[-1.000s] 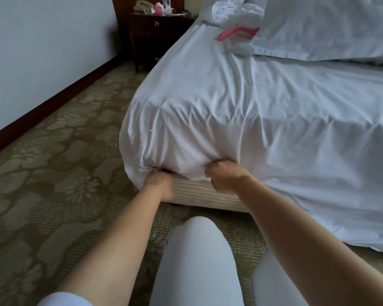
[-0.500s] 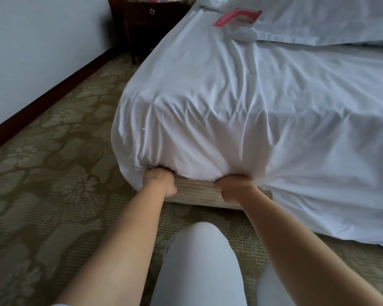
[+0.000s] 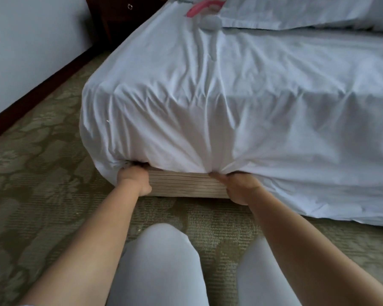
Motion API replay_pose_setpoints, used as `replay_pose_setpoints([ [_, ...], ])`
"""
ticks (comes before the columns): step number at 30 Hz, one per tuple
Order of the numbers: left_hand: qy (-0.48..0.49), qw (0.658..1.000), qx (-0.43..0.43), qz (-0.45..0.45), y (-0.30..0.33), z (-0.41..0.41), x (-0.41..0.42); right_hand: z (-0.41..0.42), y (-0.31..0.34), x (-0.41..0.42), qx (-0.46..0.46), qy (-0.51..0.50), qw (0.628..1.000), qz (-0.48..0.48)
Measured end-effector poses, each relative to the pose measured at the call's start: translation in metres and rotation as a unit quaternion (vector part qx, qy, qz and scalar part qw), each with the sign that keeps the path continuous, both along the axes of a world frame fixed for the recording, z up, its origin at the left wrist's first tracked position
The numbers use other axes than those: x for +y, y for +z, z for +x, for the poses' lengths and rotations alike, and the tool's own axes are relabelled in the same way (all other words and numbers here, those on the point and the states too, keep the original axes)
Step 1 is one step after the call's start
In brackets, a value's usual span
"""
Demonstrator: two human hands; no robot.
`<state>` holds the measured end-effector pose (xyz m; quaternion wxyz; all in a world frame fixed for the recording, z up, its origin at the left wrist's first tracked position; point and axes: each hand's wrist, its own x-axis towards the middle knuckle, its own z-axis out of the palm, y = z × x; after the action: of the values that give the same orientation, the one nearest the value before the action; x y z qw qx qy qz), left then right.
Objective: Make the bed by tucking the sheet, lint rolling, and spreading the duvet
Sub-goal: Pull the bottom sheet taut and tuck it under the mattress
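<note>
While both hands push sheet (image 3: 186, 133) under mattress | left hand (image 3: 134, 178) fingers hidden, grip unclear | right hand (image 3: 241, 187) bunches fabric | next: tuck the loose right-side hem

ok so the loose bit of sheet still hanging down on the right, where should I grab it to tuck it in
Probably grip the sheet along its bottom hem, just right of your right hand, coming from below with fingers curled under the edge. There the cloth hangs free over the carpet, while between your hands it is already drawn in above the bed base.
</note>
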<state>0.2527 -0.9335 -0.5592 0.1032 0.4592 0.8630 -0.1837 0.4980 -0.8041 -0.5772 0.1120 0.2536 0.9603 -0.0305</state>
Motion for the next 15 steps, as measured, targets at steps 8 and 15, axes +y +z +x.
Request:
replay_pose_setpoints([
  [8,-0.077,0.985,0.152,0.003,-0.013,0.068,0.017,0.059,-0.006,-0.003,0.010,-0.039,0.994,0.103],
  [15,-0.302,0.941,0.108,0.110,-0.019,0.131,0.045,0.101,0.010,0.012,-0.047,-0.024,0.983,0.174],
])
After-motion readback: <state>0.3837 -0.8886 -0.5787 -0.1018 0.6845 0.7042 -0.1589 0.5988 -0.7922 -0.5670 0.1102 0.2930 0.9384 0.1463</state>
